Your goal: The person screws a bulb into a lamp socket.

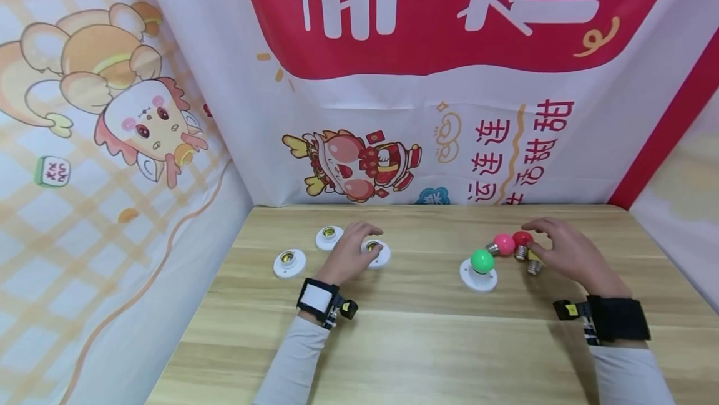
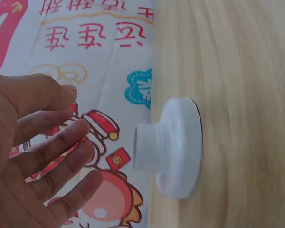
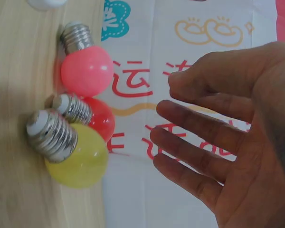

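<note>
My left hand [image 1: 347, 254] hovers with loosely spread fingers beside a white lamp socket [image 1: 384, 259]. In the left wrist view that socket [image 2: 180, 147] stands a short way from the fingertips, with nothing held. My right hand [image 1: 570, 256] hangs relaxed over the loose bulbs, its fingers apart from them in the right wrist view. Those are a pink bulb [image 3: 88, 71], a red bulb [image 3: 102, 122] and a yellow bulb [image 3: 83, 161], lying close together with metal screw bases. Left of them a green bulb [image 1: 482, 261] stands upright in a white socket [image 1: 479, 281].
Two more white sockets stand left of my left hand: one farther back [image 1: 328, 238], one at the far left [image 1: 289, 264]. Printed cloth [image 1: 365, 99] hangs behind the wooden table [image 1: 415, 355], and another cloth [image 1: 112, 218] along its left side.
</note>
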Demonstrator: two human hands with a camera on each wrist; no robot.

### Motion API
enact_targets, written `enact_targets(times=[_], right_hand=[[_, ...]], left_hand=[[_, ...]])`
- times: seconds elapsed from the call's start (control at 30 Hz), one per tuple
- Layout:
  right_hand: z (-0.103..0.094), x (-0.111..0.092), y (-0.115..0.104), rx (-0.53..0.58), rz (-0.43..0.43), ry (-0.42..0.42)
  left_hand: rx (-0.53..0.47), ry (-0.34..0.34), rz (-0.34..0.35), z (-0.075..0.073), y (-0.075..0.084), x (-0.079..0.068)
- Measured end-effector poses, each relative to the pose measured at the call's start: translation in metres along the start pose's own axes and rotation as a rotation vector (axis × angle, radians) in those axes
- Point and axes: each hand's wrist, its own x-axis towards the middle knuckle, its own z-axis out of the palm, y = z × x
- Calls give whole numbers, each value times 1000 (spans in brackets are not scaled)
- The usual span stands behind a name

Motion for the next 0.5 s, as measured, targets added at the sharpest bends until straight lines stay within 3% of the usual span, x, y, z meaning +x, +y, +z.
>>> enact_targets(times=[0.5], right_hand=[[6, -8, 36, 3, 150, -115]], left_hand=[[-66, -81, -140, 5, -23, -3]])
